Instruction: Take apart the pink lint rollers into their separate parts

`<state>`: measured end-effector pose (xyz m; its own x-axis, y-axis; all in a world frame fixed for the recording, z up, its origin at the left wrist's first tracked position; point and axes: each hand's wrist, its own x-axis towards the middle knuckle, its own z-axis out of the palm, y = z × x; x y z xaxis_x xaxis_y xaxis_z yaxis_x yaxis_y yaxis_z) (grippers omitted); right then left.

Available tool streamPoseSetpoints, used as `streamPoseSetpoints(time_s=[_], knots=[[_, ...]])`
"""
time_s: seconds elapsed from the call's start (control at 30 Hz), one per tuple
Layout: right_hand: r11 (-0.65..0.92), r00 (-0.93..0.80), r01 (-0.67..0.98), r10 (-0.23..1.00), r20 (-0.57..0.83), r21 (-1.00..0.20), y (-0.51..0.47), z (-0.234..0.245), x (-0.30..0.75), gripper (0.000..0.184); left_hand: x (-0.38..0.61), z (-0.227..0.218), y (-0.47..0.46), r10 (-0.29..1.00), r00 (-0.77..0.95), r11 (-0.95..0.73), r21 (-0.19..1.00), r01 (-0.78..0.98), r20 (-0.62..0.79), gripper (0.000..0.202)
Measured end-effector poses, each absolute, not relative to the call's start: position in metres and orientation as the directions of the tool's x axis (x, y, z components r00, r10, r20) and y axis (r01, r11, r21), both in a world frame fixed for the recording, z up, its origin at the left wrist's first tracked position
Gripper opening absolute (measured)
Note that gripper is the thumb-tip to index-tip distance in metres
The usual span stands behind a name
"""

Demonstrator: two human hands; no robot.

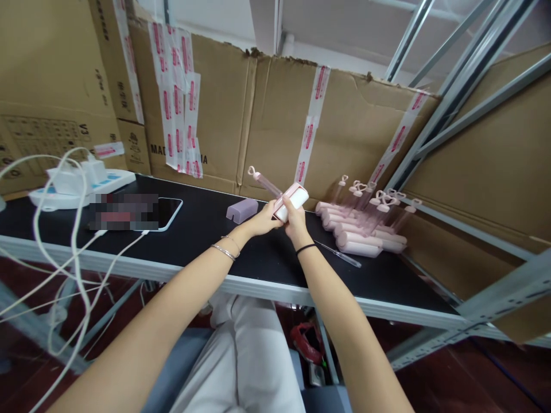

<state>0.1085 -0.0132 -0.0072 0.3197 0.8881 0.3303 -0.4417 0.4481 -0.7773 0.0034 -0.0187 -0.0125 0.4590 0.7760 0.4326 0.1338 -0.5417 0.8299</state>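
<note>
Both of my hands meet over the black tabletop around a pink and white handheld device, whose white face point(293, 203) points up. From its far end a clear pinkish tube point(269, 184) sticks out, tipped with a heart-shaped loop. My left hand point(263, 220) grips the device from the left and below. On its right side, my right hand point(296, 220) is closed with the thumb along the white face. A pale purple grooved block point(242, 211) lies just left of my hands. Right of them is a thin screwdriver point(342, 256) with a clear handle.
Several similar pink devices point(359, 245) with heart-tipped tubes lie piled at the right. At the left are a white power strip point(107, 184), tangled white cables point(77, 229) and a phone point(170, 213). Taped cardboard point(275, 115) walls the back; metal shelf posts point(451, 109) stand right.
</note>
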Motion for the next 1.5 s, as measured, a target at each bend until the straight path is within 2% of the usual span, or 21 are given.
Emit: streamPoseSetpoints(time_s=[0.07,0.2,0.3,0.43,0.57,0.63,0.73,0.83,0.9,0.97,1.07,1.2,1.27,1.37,1.5], knots=[[0.494,0.385,-0.405,0.855,0.347,-0.769,-0.013,-0.006,0.109,0.037,0.009,-0.011,-0.021,0.786,0.411,-0.573,0.793,0.207,0.462,0.076],[0.554,0.455,-0.33,0.802,0.386,-0.764,-0.011,-0.003,0.112,0.037,0.02,-0.011,-0.024,0.789,0.273,-0.615,0.709,0.346,0.551,0.064],[0.546,0.462,-0.289,0.799,0.384,-0.786,-0.009,0.0,0.113,0.036,0.029,-0.011,-0.024,0.804,0.234,-0.594,0.714,0.371,0.547,0.061],[0.567,0.454,-0.251,0.785,0.422,-0.785,-0.008,0.002,0.115,0.036,0.032,-0.01,-0.019,0.812,0.22,-0.582,0.721,0.377,0.541,0.063],[0.6,0.36,-0.102,0.766,0.533,-0.794,-0.005,-0.001,0.139,0.037,0.005,-0.005,-0.005,0.813,0.133,-0.569,0.723,0.393,0.567,0.06],[0.585,0.325,-0.054,0.777,0.539,-0.81,-0.003,-0.005,0.157,0.033,-0.012,-0.004,0.001,0.817,0.107,-0.553,0.715,0.429,0.567,0.056],[0.477,0.384,0.022,0.807,0.448,-0.879,-0.002,-0.013,0.172,0.029,-0.018,-0.009,0.002,0.856,0.026,-0.457,0.731,0.507,0.516,0.043],[0.225,0.513,0.179,0.81,0.286,-0.958,-0.001,-0.021,0.165,0.03,0.001,-0.018,-0.003,0.897,0.014,-0.371,0.734,0.569,0.442,0.038],[0.07,0.639,0.221,0.743,0.198,-0.973,0.001,-0.025,0.155,0.032,0.015,-0.023,-0.005,0.904,-0.009,-0.344,0.74,0.578,0.428,0.039],[-0.01,0.714,0.234,0.68,0.165,-0.972,0.003,-0.027,0.147,0.033,0.021,-0.025,-0.005,0.901,-0.011,-0.354,0.75,0.558,0.433,0.036],[0.009,0.725,0.254,0.66,0.196,-0.967,0.004,-0.027,0.144,0.036,0.016,-0.026,-0.004,0.917,0.077,-0.373,0.775,0.51,0.391,0.025],[0.114,0.68,0.237,0.69,0.248,-0.965,0.002,-0.028,0.149,0.038,0.008,-0.025,-0.004,0.877,0.392,-0.436,0.801,0.411,0.276,0.031],[0.128,0.646,0.245,0.717,0.26,-0.961,0.002,-0.028,0.153,0.038,0.008,-0.023,-0.005,0.85,0.463,-0.434,0.833,0.344,0.251,0.033],[0.099,0.618,0.287,0.741,0.263,-0.953,0.005,-0.029,0.159,0.038,0.008,-0.018,-0.006,0.926,0.319,-0.287,0.927,0.243,0.203,0.033],[0.112,0.571,0.292,0.777,0.267,-0.95,0.011,-0.032,0.165,0.035,0.004,-0.008,-0.006,0.982,0.171,-0.068,0.993,-0.097,0.084,0.03]])
